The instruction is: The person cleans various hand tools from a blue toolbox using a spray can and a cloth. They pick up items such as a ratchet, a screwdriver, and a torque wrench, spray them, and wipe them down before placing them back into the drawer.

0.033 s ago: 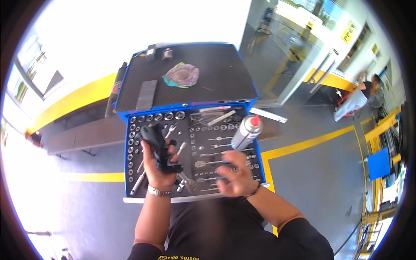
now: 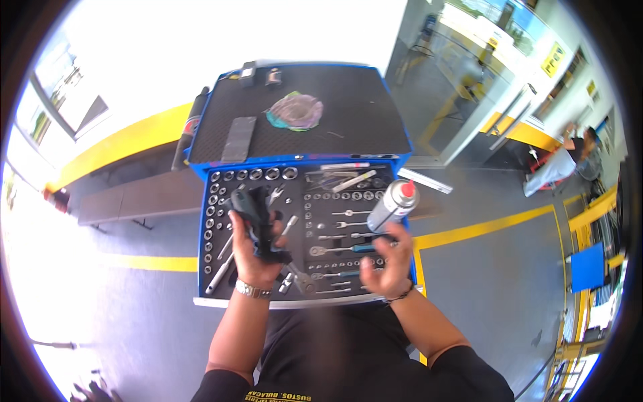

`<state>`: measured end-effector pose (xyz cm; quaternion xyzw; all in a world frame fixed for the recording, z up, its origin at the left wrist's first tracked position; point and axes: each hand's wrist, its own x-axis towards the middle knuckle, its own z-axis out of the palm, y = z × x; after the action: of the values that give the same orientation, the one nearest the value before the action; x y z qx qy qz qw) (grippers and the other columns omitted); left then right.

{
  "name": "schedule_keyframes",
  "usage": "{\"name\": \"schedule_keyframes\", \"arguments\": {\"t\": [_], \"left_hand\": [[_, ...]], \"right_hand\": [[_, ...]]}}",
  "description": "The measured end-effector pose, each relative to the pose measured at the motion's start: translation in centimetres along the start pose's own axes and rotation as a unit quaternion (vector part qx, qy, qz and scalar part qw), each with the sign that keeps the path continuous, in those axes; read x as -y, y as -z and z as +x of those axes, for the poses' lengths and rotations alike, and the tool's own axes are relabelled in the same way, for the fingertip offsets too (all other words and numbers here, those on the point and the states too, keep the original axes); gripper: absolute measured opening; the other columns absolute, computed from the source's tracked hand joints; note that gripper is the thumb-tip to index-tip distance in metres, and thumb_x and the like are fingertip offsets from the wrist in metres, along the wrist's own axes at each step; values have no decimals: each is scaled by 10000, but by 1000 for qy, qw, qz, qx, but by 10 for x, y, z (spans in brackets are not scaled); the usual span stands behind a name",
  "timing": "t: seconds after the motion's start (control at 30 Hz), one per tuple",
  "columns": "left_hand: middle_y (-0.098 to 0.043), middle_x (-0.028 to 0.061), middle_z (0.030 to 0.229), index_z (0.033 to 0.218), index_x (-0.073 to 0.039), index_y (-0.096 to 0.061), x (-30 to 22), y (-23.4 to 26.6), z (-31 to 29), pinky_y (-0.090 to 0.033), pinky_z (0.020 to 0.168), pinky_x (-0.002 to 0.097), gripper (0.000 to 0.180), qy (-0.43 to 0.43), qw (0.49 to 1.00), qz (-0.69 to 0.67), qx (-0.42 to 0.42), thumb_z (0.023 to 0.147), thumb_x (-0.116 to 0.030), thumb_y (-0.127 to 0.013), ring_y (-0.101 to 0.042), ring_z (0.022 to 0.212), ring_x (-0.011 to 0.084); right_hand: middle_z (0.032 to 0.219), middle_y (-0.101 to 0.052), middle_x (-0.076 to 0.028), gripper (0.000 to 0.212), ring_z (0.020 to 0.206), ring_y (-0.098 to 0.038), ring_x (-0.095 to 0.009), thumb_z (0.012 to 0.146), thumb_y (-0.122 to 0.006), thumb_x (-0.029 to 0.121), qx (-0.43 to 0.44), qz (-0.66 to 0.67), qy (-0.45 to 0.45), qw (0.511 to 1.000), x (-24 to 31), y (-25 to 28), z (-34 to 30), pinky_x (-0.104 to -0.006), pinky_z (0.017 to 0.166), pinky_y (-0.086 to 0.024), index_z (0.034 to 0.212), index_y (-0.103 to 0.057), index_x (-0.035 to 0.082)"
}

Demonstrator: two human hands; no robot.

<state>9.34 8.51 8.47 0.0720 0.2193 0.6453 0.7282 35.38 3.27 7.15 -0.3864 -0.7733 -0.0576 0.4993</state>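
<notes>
Over the left half of a pulled-out, blue-sided drawer w/ dark foam lining point(image 2: 218, 303), from where I stand, there's a black, pistol-shaped hand tool point(image 2: 250, 204) up in the person's left grip point(image 2: 253, 263). That grip is wrapped snugly round it: thumb on the left side, fingers curling in from the right, bulky end up & pointing far. Can't tell exact type.

Handling, my guess: fairly heavy for its size, prob. top-heavy, stiff all over, not esp. fragile. Dark casing looks like hard plastic, maybe w/ rubbery bits, so slip risk prob. low unless oily. Best hold = full fist round the narrower part below the bulky end, palm behind, wrist straight b/c the weight would tip it.

Right grip point(image 2: 392, 264) is empty AFAICT, fingers loosely spread & bent, above the drawer's right side. Closest thing is a pale, silvery, cylindrical spray can w/ red cap point(image 2: 394, 206), just on the far side; fingertips overlap its base in my view, can't tell if touching. Can looks light-to-mid wt., thin-walled, smooth, a bit slippery; take it round the mid-body, not by the cap.

Below, blue-handled chrome ratchets point(image 2: 362, 248) lie right, near that grip; round chrome sockets point(image 2: 209, 234) line the left edge. All hard metal, prob. slick.
</notes>
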Motion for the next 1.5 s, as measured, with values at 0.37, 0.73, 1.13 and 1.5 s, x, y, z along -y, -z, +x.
{"name": "schedule_keyframes", "arguments": {"t": [0.37, 0.73, 1.13, 1.5], "left_hand": [[-631, 119, 999, 1327, -106, -547, 22, 53, 29, -482, 592, 365, 774, 127, 984, -75, 97, 940, -739, -323, -573, 810, 249], [-590, 178, 1314, 1428, -112, -476, 8, 52, 35, -548, 828, 571, 834, 100, 981, -134, 97, 899, -752, -407, -626, 1044, 490], [-578, 163, 1341, 1433, -111, -474, 5, 66, 37, -559, 835, 563, 857, 45, 987, -90, 124, 843, -733, -507, -603, 1132, 461], [-553, 159, 1401, 1385, -72, -528, 0, 79, 41, -436, 1023, 532, 738, 23, 989, -65, 134, 860, -589, -504, -562, 1224, 361]], "right_hand": [[1313, -530, -225, 992, 1195, -558, -347, 730, -867, 215, -20, -50, -201, 978, -99, -14, 12, -411, 1049, -427, 1500, -269, 31], [1171, -569, -165, 778, 914, -662, -351, 636, -821, 108, 220, 173, -59, 958, 21, -3, 67, -401, 712, -582, 1327, -471, 182], [1099, -609, -143, 693, 842, -681, -295, 656, -805, 157, 345, 152, -49, 925, 81, -27, 47, -366, 680, -589, 1309, -575, 184], [1063, -601, -132, 633, 752, -677, -250, 673, -809, 231, 306, 181, 12, 934, 88, -21, 59, -335, 591, -566, 1274, -610, 224]]}}
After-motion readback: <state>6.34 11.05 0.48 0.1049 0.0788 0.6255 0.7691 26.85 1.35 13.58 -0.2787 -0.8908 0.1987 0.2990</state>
